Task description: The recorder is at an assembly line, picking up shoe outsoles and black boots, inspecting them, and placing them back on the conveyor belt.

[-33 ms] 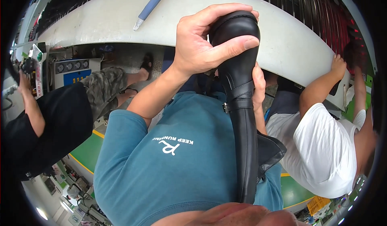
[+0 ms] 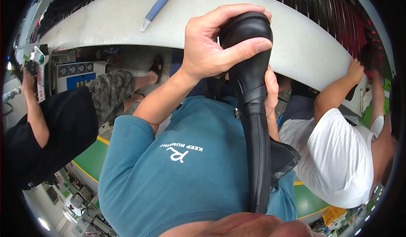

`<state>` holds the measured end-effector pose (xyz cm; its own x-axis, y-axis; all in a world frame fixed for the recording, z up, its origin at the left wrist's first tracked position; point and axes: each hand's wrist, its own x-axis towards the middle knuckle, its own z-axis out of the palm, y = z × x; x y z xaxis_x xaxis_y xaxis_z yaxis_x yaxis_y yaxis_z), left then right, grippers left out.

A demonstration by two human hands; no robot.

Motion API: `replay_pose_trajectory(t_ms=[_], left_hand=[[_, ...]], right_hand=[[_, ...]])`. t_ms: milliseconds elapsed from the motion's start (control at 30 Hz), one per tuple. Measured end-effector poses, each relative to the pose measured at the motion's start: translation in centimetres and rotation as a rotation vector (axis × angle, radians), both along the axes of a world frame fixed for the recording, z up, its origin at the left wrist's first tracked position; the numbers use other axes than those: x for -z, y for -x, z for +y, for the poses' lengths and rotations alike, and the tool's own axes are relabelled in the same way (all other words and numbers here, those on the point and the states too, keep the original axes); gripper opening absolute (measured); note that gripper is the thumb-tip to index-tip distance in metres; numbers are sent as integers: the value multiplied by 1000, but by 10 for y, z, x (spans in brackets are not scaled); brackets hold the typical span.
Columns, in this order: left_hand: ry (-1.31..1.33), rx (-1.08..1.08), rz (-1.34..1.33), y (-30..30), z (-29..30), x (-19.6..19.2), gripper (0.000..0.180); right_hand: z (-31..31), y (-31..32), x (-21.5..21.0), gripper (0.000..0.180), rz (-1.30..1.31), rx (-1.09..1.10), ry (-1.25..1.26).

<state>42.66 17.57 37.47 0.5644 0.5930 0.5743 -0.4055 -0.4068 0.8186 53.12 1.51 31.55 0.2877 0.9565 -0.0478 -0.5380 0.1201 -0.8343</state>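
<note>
The left hand (image 2: 211, 44) clamps the rounded toe of a tall, buckled, black leather-look boot (image 2: 253, 96) — thumb pressed across its top, fingers curled over the far end — probably to steady it. The boot points toward a white, smooth-topped table (image 2: 105, 21), its shaft running back along a teal short-sleeved shirt (image 2: 198, 127). The right hand (image 2: 271, 88) touches the ankle, seemingly as support; whether its mostly hidden fingers grip, I cannot tell.

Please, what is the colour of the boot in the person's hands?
The boot is black; the head view shows it best.
</note>
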Motion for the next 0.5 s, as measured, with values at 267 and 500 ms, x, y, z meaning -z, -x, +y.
replay_pose_trajectory(t_ms=[267,500], left_hand=[[-39,-5,-12,4,-4,-7,55],[29,-27,31,11,-15,-13,55]], right_hand=[[-4,0,-7,89,48,-14,-12],[-6,1,-6,86,-60,-8,-20]])
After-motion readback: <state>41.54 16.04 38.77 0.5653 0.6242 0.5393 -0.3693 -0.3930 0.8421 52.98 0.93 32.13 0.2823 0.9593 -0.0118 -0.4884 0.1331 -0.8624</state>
